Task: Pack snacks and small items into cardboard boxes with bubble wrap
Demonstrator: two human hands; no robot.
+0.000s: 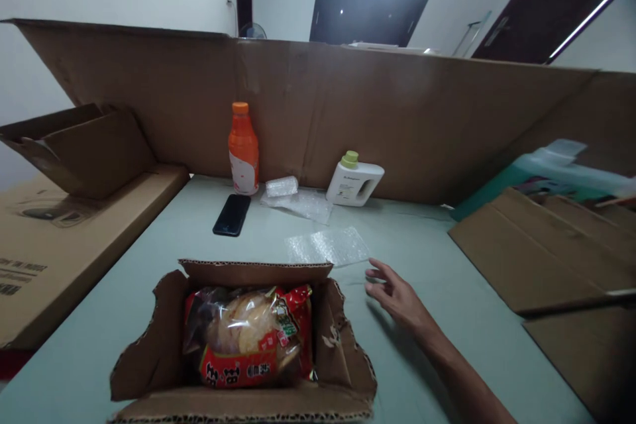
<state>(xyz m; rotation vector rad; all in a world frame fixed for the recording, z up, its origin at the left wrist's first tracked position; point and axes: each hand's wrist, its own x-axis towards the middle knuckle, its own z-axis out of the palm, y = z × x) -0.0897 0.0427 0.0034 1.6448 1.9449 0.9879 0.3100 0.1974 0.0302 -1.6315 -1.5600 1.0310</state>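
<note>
Bubble wrap sheet [328, 246] lies just beyond my right hand [395, 295], fingers loosely spread, holding nothing. I judge I'm mid-reach; next I pinch its near edge. Left hand unseen.

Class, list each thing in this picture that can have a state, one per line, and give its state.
Small brown cardboard box: open, flaps up.
Red snack bag: sealed, lying in the box.
Orange juice bottle: upright, capped.
White jug with green cap: upright, capped.
Black phone: screen dark, flat.
Clear bubble-wrap sheet: flat.
Right hand: open, holding nothing.
</note>
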